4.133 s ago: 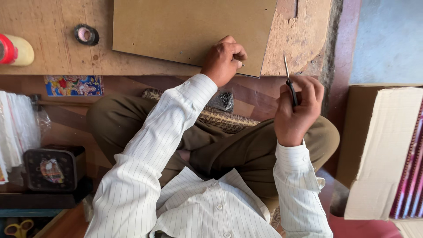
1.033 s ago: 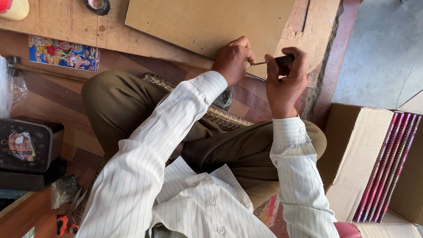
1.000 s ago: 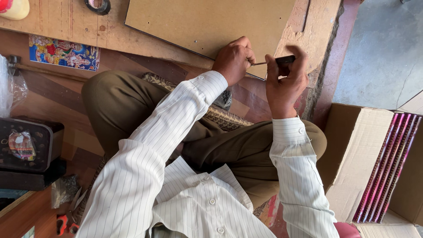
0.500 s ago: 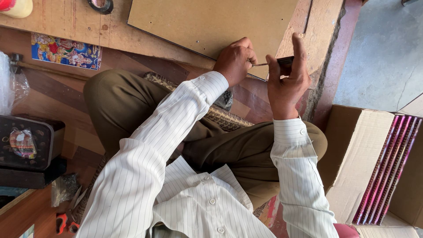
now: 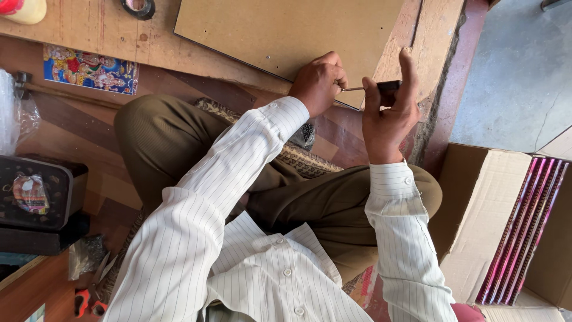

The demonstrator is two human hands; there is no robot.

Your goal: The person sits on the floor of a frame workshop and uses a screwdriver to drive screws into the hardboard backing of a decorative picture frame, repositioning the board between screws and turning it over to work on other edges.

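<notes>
A brown hardboard sheet (image 5: 286, 27) lies on the low wooden table (image 5: 89, 30) in front of me. My left hand (image 5: 320, 80) is closed at the sheet's near edge, fingertips pinching the thin metal tip of a small tool (image 5: 372, 87). My right hand (image 5: 388, 113) holds that tool's dark handle between thumb and raised fingers, level with the board's corner. The metal shaft spans the short gap between both hands. My legs in olive trousers are folded under the table edge.
A tape roll (image 5: 138, 7) and a pale bottle (image 5: 24, 8) sit at the table's far side. A colourful picture card (image 5: 89, 68) lies on the floor, a dark box (image 5: 39, 194) at left. An open cardboard carton (image 5: 500, 220) with striped strips stands at right.
Four seconds ago my right hand held the tool upright, apart from the left. It has since swung it level and brought the tip to my left fingers at the board's edge.
</notes>
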